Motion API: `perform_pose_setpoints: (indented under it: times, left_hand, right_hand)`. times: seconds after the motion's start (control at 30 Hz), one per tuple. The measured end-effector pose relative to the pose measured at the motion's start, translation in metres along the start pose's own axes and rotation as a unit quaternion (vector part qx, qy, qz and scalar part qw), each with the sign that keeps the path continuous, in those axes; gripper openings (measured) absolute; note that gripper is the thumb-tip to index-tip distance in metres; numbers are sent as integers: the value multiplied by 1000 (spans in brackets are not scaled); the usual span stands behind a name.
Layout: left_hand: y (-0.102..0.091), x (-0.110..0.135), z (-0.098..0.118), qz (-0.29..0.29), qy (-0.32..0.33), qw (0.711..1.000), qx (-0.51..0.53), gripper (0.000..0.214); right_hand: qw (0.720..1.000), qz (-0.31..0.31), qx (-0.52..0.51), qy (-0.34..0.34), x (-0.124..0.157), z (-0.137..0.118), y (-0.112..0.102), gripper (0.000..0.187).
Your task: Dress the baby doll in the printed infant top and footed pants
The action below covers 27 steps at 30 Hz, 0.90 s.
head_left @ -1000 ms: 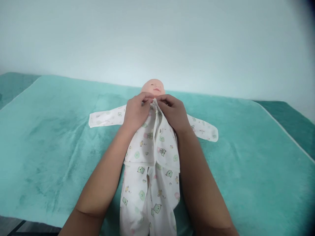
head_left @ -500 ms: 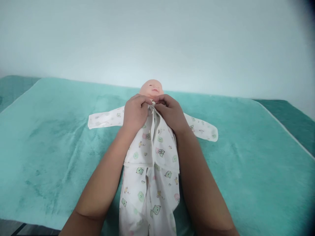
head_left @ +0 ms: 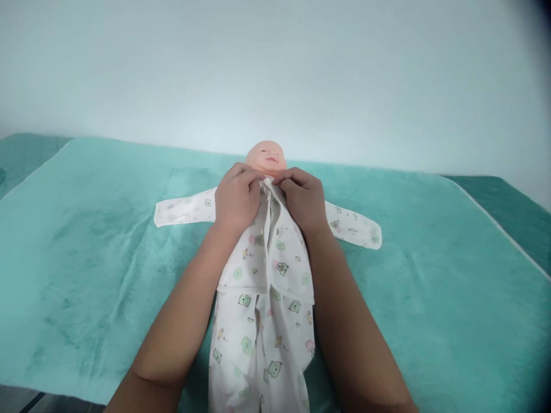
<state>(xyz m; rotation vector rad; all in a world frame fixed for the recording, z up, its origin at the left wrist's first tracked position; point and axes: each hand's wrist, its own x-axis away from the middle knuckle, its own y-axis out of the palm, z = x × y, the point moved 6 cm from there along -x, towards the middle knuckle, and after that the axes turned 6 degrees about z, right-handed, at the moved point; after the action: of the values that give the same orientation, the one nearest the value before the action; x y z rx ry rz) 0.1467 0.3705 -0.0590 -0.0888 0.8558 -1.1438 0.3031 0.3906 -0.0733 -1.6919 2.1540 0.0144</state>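
Observation:
A baby doll [head_left: 266, 154] lies on its back, its head toward the wall. It wears a white printed baby shirt [head_left: 247, 258] with both sleeves spread sideways, over matching trousers [head_left: 275, 355]. The shirt's front edges meet at the neck and part slightly lower down. At the collar, my left hand [head_left: 238, 198] pinches the shirt from the left side. My right hand [head_left: 303, 198] is closed on the collar from the right, thumb and forefinger near the neckline. A small pale fastening shows between the hands; whether it is done up I cannot tell.
A turquoise plush blanket [head_left: 94, 258] is spread under the doll, with darker green cloth [head_left: 508, 206] beyond its edges. A pale wall [head_left: 275, 69] rises behind. Dark floor [head_left: 47, 401] shows at the lower left.
My right hand has drawn slightly away to the right from the middle of the collar. My left hand has shifted a little left, and the gap between the fingertips is wider.

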Motion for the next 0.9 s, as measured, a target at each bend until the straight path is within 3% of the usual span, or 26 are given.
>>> perform_pose_setpoints:
  times: [0.33,0.53,0.9]
  left_hand:
    - [2,-1,-2,-10,-2,999,-35,30]
    - [2,0,0,-13,22,999,20,38]
    - [1,-1,-3,12,12,1000,25,33]
  right_hand:
    - [999,21,-7,-39,2,-4,-1,19]
    - [997,31,14,-74,4,-10,-2,25]
    - [996,33,41,-72,3,-7,-1,27]
